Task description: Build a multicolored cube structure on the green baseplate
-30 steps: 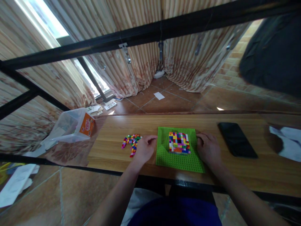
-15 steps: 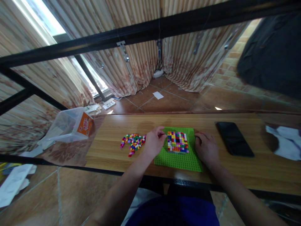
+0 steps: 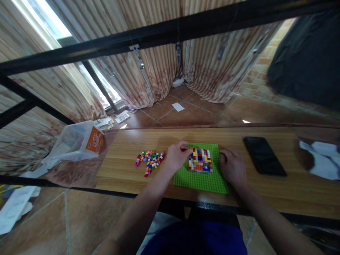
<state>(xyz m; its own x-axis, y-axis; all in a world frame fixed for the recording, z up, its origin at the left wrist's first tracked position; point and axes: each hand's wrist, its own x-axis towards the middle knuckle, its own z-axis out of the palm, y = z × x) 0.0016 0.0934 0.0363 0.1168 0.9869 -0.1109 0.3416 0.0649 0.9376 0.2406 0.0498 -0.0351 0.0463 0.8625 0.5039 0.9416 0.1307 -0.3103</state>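
Note:
A square block of small multicoloured toy bricks (image 3: pixel 200 164) is built on a green studded baseplate (image 3: pixel 196 183), with a dark gap near its middle. My left hand (image 3: pixel 177 156) is closed in a pinch at the block's far left corner; what its fingertips hold is too small to make out. At the baseplate's right edge, my right hand (image 3: pixel 233 166) has its fingers curled against the rim. Left of the baseplate lies a scattered pile of loose toy bricks (image 3: pixel 151 161) in many colours.
A black phone (image 3: pixel 264 156) lies on the wooden table (image 3: pixel 119 177) to the right, with crumpled white paper (image 3: pixel 322 159) beyond it. A clear plastic box (image 3: pixel 77 141) with an orange label stands off the left end. A black metal bar (image 3: pixel 159 35) crosses above the table.
My left hand has moved slightly right, its pinched fingertips now over the corner of the brick block. My right hand stays at the baseplate's edge.

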